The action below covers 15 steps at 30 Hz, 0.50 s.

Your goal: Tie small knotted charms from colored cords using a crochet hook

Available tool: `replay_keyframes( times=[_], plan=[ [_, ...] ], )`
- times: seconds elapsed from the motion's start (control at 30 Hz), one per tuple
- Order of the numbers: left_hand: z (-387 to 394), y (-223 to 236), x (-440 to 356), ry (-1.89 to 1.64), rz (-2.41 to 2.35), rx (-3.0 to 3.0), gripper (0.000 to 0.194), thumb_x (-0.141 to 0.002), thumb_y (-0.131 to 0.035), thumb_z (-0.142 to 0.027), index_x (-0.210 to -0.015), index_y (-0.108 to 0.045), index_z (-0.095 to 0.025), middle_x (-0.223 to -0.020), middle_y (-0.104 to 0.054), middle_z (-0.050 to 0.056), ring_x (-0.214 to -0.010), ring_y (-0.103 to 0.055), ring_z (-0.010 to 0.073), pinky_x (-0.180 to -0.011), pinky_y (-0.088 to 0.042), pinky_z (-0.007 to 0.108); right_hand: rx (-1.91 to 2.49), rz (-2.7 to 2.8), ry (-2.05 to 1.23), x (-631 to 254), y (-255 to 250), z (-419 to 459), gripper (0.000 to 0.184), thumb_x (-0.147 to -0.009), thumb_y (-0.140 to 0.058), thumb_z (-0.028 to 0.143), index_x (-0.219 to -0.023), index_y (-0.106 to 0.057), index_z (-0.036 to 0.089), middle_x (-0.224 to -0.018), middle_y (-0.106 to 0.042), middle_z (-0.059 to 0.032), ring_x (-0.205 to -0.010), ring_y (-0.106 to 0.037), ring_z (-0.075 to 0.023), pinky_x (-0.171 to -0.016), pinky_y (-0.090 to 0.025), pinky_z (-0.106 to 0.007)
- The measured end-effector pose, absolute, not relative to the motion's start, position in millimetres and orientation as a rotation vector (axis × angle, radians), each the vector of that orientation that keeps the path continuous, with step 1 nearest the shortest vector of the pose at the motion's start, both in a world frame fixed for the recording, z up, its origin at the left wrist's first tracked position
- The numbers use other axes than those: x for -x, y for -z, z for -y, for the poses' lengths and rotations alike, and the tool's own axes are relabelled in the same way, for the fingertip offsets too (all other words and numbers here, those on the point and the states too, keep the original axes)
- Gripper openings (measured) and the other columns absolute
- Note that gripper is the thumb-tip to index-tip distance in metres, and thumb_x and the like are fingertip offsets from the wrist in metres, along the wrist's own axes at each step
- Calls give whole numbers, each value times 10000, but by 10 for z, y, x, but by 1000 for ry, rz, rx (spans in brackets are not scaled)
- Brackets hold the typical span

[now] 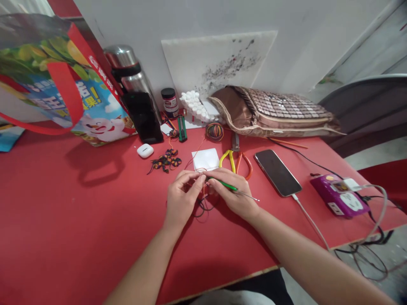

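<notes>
In the head view, my right hand [232, 190] is closed around a crochet hook [228, 185] with a green grip, its bare metal end pointing right. Pinched in the fingers of my left hand [182, 192] is thin multicoloured yarn [203, 205], whose dark and reddish loops hang below onto the table. The fingertips of both hands meet, and the small piece between them is mostly hidden. A strand runs back toward a ball of multicoloured yarn [214, 132]. Left of my hands lies a knotted, flower-like yarn piece [165, 161]. Just beyond them is a white card [206, 159].
Yellow-and-orange-handled pliers [235, 156], a phone [278, 173] on a cable and a purple power block [340, 197] lie right. Behind are a cushion [280, 110], a jar [169, 103], a green cutter [182, 128], a flask [127, 67]; left, an earbud case [145, 151] and bag [63, 84].
</notes>
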<state>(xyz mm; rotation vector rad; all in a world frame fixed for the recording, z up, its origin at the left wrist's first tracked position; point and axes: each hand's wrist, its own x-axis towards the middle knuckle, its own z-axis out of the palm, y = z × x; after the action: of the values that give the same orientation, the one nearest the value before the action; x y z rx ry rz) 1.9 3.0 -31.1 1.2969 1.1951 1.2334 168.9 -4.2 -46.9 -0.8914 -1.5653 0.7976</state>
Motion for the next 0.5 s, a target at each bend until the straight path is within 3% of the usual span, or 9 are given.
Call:
replay_keyframes(
  times=[0.13,0.27,0.37,0.5],
  plan=[
    [-50,343,-17,-1210,-1140,-1243,94,-846,-777,-291,-821,-805,-205,-862,-724,41,-814,-687,167,-741,-543,270,905,1527,-914,-1707,444,54,245,-1033,-657,294,-1209,-823,253,-1056,-809,-89,-769,-729,-160,-707,-615,-310],
    [-41,334,-18,-1225,-1139,-1243,58,-834,-793,-265,-810,-807,-214,-888,-738,44,-846,-694,173,-761,-550,275,949,1244,-1186,-1707,434,25,251,-1033,-661,374,-1120,-849,232,-773,-723,-27,-583,-635,-116,-548,-542,-253],
    [-33,313,-20,-1218,-1130,-1247,65,-831,-794,-267,-799,-807,-212,-892,-746,48,-831,-701,177,-733,-560,279,928,1032,-1391,-1706,455,-18,296,-1004,-698,448,-1072,-859,210,-664,-670,-5,-544,-606,-109,-511,-507,-234],
    [-17,299,-40,-1202,-1127,-1199,115,-826,-813,-328,-859,-825,-219,-934,-741,40,-728,-677,151,-642,-555,275,895,1002,-1451,-1714,459,-37,285,-984,-726,459,-1054,-866,221,-667,-655,-2,-562,-599,-109,-515,-503,-232]
  ],
)
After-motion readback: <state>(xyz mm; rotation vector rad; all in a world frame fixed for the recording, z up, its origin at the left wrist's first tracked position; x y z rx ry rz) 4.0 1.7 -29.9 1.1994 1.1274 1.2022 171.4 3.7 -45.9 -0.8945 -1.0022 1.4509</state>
